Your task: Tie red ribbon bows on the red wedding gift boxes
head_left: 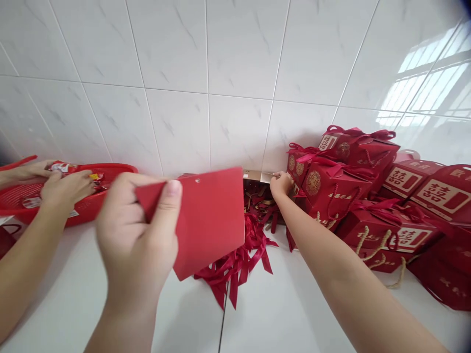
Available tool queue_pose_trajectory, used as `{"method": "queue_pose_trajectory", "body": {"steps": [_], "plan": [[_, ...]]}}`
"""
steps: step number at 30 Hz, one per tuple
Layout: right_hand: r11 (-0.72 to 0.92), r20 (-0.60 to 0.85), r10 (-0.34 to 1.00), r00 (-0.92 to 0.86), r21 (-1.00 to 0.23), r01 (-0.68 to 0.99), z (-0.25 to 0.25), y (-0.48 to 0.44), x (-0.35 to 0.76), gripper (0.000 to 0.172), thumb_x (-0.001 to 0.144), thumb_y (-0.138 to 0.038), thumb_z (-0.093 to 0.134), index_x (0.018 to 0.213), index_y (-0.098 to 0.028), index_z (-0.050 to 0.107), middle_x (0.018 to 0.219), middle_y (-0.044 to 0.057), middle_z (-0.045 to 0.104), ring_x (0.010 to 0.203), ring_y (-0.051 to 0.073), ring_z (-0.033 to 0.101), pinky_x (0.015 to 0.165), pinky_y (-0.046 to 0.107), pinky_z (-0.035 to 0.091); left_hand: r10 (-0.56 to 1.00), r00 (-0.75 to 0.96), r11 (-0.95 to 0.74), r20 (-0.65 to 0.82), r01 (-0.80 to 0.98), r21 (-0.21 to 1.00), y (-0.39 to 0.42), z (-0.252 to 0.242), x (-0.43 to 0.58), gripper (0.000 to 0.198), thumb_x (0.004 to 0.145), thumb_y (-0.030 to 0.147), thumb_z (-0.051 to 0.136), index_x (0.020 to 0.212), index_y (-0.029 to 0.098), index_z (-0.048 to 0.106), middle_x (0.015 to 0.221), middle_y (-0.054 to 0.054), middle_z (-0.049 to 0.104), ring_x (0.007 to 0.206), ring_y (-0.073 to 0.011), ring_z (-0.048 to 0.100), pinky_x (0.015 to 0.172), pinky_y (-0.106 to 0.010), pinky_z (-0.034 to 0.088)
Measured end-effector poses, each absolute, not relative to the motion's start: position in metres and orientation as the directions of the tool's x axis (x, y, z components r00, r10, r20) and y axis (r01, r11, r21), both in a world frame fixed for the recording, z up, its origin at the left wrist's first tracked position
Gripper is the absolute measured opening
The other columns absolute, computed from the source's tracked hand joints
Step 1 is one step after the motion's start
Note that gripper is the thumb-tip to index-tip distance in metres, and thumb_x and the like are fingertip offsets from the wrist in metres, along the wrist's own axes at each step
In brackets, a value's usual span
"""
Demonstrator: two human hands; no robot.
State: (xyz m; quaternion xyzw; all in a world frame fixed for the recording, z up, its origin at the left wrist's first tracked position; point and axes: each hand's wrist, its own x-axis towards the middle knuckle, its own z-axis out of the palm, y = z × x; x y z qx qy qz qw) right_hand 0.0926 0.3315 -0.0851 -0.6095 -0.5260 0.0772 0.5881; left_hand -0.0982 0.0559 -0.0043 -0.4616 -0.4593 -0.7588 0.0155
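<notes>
My left hand (147, 230) is raised in the foreground, its thumb and fingers pinched round the left end of a flat red cardboard piece (213, 215) with a small hole near its top edge. My right arm reaches forward to an opened cardboard box (253, 174) against the wall. There my right hand (281, 184) is curled at the flap on the box's right side; its fingertips are partly hidden. Dark red ribbons (239, 269) spill out of the box onto the white surface, partly covered by the red cardboard.
Red gift boxes (342, 189) with ribbon bows and rope handles are stacked at the right. On the left, another person's hands (66, 189) handle small wrapped packets over a red plastic basket (121, 169). A white tiled wall (239, 122) stands close behind.
</notes>
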Motion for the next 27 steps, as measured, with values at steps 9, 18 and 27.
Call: {"method": "queue_pose_trajectory", "body": {"steps": [9,18,27], "plan": [[0.585,0.609,0.793,0.016,-0.769,0.257,-0.084,0.209,0.102,0.01,0.067,-0.015,0.063,0.07,-0.02,0.055,0.133,0.009,0.056,0.123,0.027,0.051,0.096,0.042,0.045,0.827,-0.236,-0.381,0.511,0.433,0.817,0.09,-0.041,-0.058,0.025,0.086,0.036,0.053,0.067,0.022,0.043,0.058,0.005,0.048,0.054,-0.0131,0.047,0.052,-0.025,0.035],[0.452,0.464,0.884,-0.06,-0.88,-0.149,-0.094,0.122,0.17,0.022,0.079,-0.033,0.067,0.071,-0.024,0.049,0.128,0.008,0.061,0.118,0.027,0.057,0.096,0.048,0.047,0.906,-0.034,-0.392,0.421,0.306,0.868,0.098,-0.076,-0.029,0.025,0.087,0.037,0.053,0.069,0.022,0.044,0.06,0.005,0.047,0.055,-0.0136,0.045,0.055,-0.026,0.035],[0.728,0.601,0.683,-0.415,-0.606,0.321,-0.117,0.088,0.184,0.01,0.073,-0.022,0.07,0.07,-0.022,0.061,0.153,0.007,0.026,0.136,0.033,0.035,0.1,0.049,0.043,0.88,-0.115,-0.445,0.461,0.14,0.885,0.109,-0.124,0.002,0.025,0.095,0.041,0.034,0.089,0.022,0.05,0.09,-0.004,0.055,0.085,-0.0186,0.055,0.08,-0.033,0.045]]}}
